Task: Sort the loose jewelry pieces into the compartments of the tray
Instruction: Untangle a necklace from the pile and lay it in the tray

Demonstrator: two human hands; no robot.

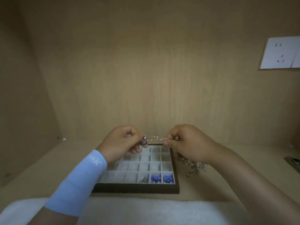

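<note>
A dark-framed tray (138,190) with grey felt compartments lies on the wooden surface. Its front row holds blue pieces (155,178) in the two right cells and a small silver piece (144,180) in the cell to their left. Above the tray's far edge, my left hand (121,142) pinches a silver and blue piece (143,140), and my right hand (186,142) pinches the other end of a thin silver chain (156,139) stretched between them. A heap of loose gold and silver jewelry (192,165) lies right of the tray, partly hidden by my right wrist.
The wooden back wall stands just behind the tray. A white power socket (280,53) is on the wall at the upper right. White cloth (146,211) lies along the near edge. A dark object (293,161) sits at the far right edge.
</note>
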